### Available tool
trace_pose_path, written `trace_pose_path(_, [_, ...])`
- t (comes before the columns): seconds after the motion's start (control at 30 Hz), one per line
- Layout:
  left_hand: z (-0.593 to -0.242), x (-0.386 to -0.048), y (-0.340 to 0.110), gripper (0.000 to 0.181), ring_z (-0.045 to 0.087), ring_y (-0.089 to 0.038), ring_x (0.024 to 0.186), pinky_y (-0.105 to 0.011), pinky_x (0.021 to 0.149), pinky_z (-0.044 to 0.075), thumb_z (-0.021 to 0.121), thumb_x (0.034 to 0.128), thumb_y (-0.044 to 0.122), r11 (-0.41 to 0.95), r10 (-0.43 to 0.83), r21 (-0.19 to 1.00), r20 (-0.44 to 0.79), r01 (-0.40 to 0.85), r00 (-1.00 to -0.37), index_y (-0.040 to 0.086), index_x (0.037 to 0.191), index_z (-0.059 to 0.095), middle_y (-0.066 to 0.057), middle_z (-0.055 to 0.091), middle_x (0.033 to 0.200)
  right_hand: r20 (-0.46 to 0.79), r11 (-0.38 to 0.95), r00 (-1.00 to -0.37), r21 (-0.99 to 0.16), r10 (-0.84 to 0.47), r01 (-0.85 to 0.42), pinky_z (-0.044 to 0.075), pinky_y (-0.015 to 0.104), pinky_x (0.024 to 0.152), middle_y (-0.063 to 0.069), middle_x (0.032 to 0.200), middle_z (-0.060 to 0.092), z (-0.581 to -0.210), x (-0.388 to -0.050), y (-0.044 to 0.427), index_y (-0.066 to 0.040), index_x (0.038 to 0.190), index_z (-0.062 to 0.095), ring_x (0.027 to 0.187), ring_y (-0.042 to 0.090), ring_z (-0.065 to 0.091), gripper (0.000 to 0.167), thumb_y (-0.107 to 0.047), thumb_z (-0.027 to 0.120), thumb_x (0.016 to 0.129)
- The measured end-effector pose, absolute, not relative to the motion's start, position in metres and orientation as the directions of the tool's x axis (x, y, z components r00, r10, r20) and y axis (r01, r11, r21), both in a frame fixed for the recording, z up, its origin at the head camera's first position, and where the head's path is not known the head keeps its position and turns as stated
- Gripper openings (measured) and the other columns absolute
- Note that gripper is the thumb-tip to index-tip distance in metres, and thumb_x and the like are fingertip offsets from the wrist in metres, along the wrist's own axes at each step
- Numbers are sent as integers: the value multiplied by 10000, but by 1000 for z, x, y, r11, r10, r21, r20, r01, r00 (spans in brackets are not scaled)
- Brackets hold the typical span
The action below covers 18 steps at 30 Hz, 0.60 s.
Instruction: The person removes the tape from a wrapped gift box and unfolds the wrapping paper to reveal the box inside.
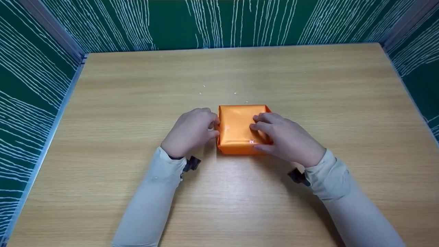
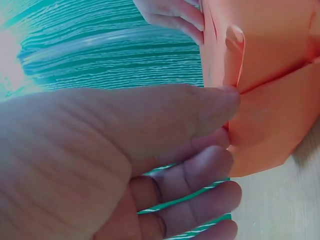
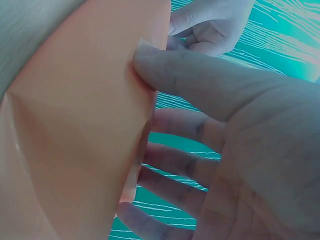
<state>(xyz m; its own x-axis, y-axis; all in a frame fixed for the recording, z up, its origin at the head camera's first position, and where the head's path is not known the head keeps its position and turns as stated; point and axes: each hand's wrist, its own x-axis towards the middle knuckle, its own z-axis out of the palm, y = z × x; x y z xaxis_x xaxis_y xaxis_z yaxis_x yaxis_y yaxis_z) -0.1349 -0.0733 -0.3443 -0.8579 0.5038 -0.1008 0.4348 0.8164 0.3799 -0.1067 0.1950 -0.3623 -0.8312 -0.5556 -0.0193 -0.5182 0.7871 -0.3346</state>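
An orange wrapped box lies on the table between the two hands, its glossy wrapping folded at the ends. At its left end, the left hand pinches the wrapping with thumb and index finger; in the left wrist view the thumb meets the folded end beside a small raised flap, the other fingers loosely bent. The right hand grips the box's right part, fingers over the top and thumb at the near side. In the right wrist view that thumb presses the orange surface.
The wooden table surrounds the box, with a few small white specks beyond it. Green panels with white streaks stand along the back and both sides. Dark pieces, one at each wrist, show by the light sleeves.
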Motion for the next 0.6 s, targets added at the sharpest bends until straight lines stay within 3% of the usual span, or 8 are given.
trace_pose_path(0.27, [-346,-138,-74,46,574,-191,828,-334,767,488,761,939,168,789,549,374,-74,488,-832,123,946,754,-1,624,877,-17,786,-831,-336,-556,-519,465,558,1077,161,1435,579,-362,-107,195,-87,1332,686,1277,377,580,546,-328,850,871])
trace_pose_path(0.47, [-352,-143,-76,124,551,-183,812,-317,747,458,682,1005,250,773,556,408,-66,486,-828,162,917,691,12,595,859,-11,784,-830,-335,-558,-522,467,569,1069,171,1434,579,-362,-107,195,-78,1329,685,1278,388,579,549,-322,854,867])
trace_pose_path(0.6, [-358,-147,-78,155,526,-185,827,-307,746,425,640,1020,192,732,592,427,-10,532,-806,165,868,636,11,555,835,24,770,-821,-333,-570,-544,479,562,1058,180,1410,593,-363,-106,196,-62,1303,693,1260,392,591,543,-308,869,852])
